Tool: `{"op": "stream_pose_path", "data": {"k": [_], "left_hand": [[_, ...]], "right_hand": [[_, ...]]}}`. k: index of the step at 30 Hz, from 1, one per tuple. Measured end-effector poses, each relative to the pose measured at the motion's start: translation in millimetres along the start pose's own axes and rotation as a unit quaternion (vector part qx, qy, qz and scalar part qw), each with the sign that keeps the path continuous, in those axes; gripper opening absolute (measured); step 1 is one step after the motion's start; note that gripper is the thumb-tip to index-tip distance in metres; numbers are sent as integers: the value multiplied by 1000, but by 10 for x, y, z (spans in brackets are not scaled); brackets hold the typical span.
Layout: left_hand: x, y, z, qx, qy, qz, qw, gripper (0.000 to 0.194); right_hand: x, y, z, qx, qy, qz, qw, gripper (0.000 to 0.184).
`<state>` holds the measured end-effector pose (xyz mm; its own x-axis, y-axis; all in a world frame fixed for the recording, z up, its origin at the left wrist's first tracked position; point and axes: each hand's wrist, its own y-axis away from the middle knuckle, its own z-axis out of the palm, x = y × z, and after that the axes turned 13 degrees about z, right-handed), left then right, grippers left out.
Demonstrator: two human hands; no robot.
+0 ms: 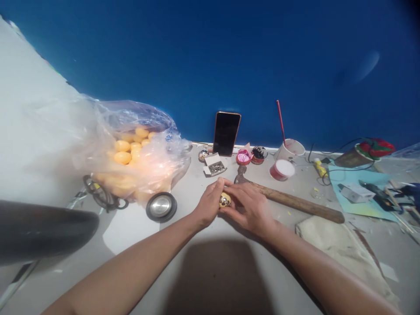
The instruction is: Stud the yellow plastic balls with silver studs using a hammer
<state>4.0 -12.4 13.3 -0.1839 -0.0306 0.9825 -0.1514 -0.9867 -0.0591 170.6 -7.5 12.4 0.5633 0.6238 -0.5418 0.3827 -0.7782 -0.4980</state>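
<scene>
Both my hands meet at the middle of the table around a small yellow ball (225, 200) studded with shiny pieces. My left hand (208, 202) grips it from the left with curled fingers. My right hand (250, 206) pinches it from the right, fingers pressed together. Just beyond my hands lies a hammer (295, 202) with a long wooden handle pointing right. A small open white box of metal pins (215, 166) sits a little farther back.
A clear plastic bag of yellow balls (138, 153) stands at the left, a round metal lid (161, 206) in front of it. A phone (226, 133) leans on the blue wall. Cups (282, 169), small pots (243, 157), a cloth (341, 249) and tools (377, 192) crowd the right.
</scene>
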Motion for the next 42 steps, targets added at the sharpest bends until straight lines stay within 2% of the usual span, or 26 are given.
{"op": "stream_pose_path", "data": {"k": [7, 11, 18, 26, 33, 42], "left_hand": [[10, 14, -3, -21, 18, -3, 1000, 66], [6, 24, 4, -28, 51, -6, 998, 69], [-79, -2, -12, -75, 154, -52, 984, 55], [-88, -5, -30, -72, 160, -44, 983, 50], [-50, -13, -21, -78, 158, -52, 983, 54], [-33, 5, -12, -76, 120, -53, 988, 42]], "right_hand": [[-14, -9, -15, -30, 1, 26, 999, 29], [10, -40, -49, -16, -3, 37, 999, 23], [55, -65, -59, -4, 24, 27, 999, 15], [46, -66, -59, -20, 21, 29, 999, 17], [79, -54, -41, -25, 14, 37, 999, 18], [64, -54, -46, -35, 11, 41, 998, 17]]}}
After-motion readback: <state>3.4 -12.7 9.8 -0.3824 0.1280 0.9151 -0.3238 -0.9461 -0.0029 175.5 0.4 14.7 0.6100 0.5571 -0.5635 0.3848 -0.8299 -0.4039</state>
